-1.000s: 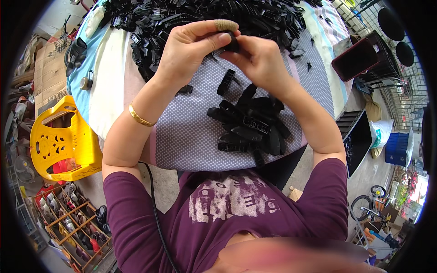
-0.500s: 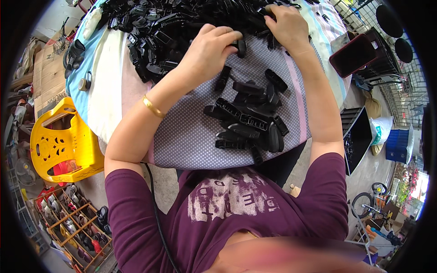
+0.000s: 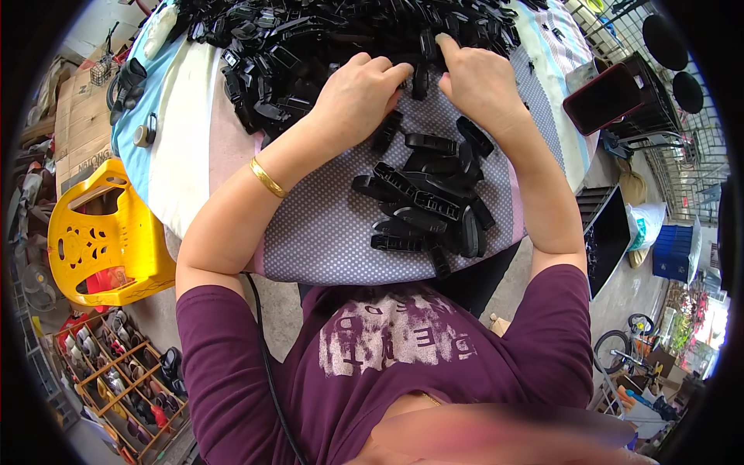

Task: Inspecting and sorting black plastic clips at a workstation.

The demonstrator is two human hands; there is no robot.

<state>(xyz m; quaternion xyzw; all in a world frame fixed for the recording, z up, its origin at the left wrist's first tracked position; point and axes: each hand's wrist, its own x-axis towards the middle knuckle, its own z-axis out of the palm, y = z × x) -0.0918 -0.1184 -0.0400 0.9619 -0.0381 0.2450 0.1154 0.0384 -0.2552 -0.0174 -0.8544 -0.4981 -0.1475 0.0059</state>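
My left hand point(image 3: 360, 94) reaches over the patterned cloth with thumb and fingers pinched together around a small black plastic piece point(image 3: 421, 82), part of which is hidden behind the fingertips. Across from it, my right hand point(image 3: 486, 87) has its index finger stretched out, the tip beside another black plastic piece point(image 3: 428, 45). The right thumb stands apart from that finger, and the other fingers are tucked out of sight. Ahead of both hands spreads a big heap of black plastic parts point(image 3: 287, 58). Nearer to me lies a smaller pile of long, ribbed black pieces point(image 3: 434, 194).
The cloth-covered table point(image 3: 310, 240) curves around in front of me. A yellow plastic chair point(image 3: 101, 240) stands at its left, above a shoe rack point(image 3: 128, 380). At the right are a dark phone point(image 3: 604, 98) and a black bin point(image 3: 608, 240). A black cable point(image 3: 267, 364) hangs down past my left arm.
My right hand has drawn back from the heap, toward me and slightly left, closer to my left hand. The left hand has shifted slightly nearer to me. A black piece now shows by the right index fingertip.
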